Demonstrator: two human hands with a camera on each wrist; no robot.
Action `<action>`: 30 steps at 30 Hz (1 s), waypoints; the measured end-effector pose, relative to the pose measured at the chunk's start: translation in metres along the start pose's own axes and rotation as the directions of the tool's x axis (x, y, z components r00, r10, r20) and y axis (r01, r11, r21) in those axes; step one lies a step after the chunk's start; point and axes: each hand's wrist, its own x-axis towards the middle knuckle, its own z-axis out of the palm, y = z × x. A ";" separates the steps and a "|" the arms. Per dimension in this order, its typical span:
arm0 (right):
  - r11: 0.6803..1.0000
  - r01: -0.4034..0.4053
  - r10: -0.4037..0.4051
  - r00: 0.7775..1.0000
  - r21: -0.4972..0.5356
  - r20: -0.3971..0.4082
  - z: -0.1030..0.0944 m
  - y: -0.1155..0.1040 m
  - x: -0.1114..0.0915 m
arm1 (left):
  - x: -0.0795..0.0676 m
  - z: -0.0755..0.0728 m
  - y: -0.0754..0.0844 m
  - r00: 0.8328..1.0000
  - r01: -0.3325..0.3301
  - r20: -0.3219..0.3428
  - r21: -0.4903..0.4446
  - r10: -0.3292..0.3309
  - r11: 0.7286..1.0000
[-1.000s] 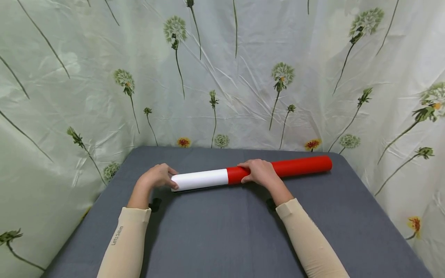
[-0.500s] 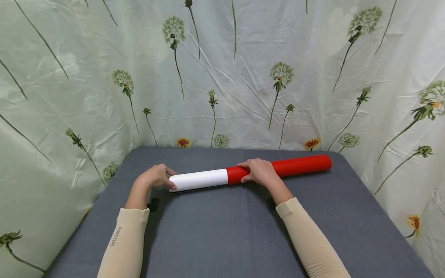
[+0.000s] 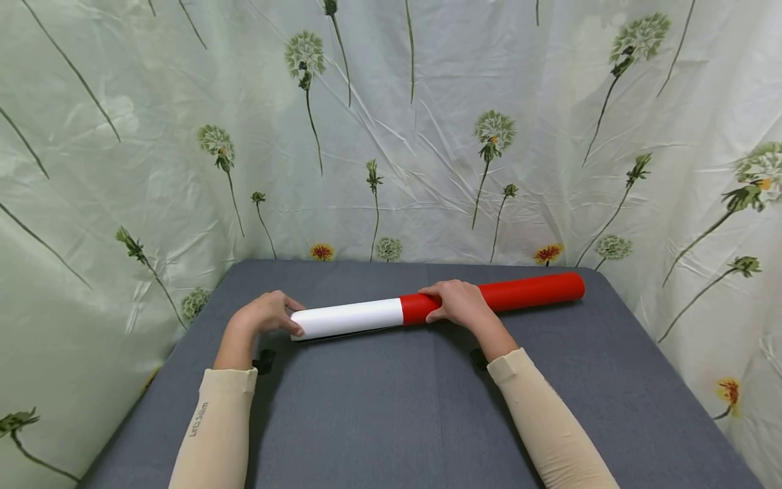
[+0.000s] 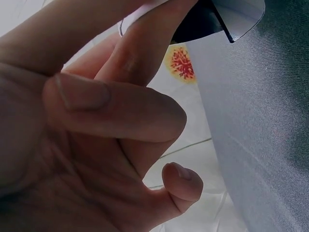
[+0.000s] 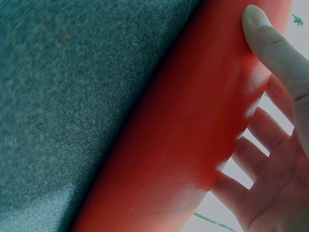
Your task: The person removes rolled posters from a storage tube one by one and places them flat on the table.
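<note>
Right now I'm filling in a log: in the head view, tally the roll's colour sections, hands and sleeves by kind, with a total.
Roll sections: 2 (white section, red section)
Hands: 2 (left hand, right hand)
Sleeves: 2 (left sleeve, right sleeve)
Total: 6

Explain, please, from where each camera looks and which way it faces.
Head: worn there, facing forward and down at the smooth white roll and smooth red cylinder on the grey fabric tabletop; left hand, right hand and beige sleeves show.
Left wrist: worn there, facing the white roll's end and the tabletop; the left hand shows large.
Right wrist: worn there, facing the red cylinder and tabletop; the right hand shows.
Head and right wrist share the red cylinder.
</note>
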 end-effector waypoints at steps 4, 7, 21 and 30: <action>1.000 0.005 -0.005 1.000 0.001 -0.004 -0.001 0.000 0.000 | -0.001 -0.002 0.000 1.000 -0.002 0.002 0.006 0.002 1.000; 1.000 0.008 -0.008 1.000 0.004 -0.006 -0.001 0.000 0.000 | -0.002 -0.003 -0.001 1.000 -0.003 -0.002 0.007 0.003 1.000; 1.000 0.002 -0.002 1.000 0.005 -0.004 -0.001 0.003 0.000 | -0.001 -0.006 -0.009 1.000 0.007 0.009 0.004 -0.007 1.000; 1.000 0.005 -0.005 1.000 0.020 -0.013 0.001 0.007 -0.001 | -0.003 -0.008 -0.014 1.000 0.008 0.015 -0.009 -0.008 1.000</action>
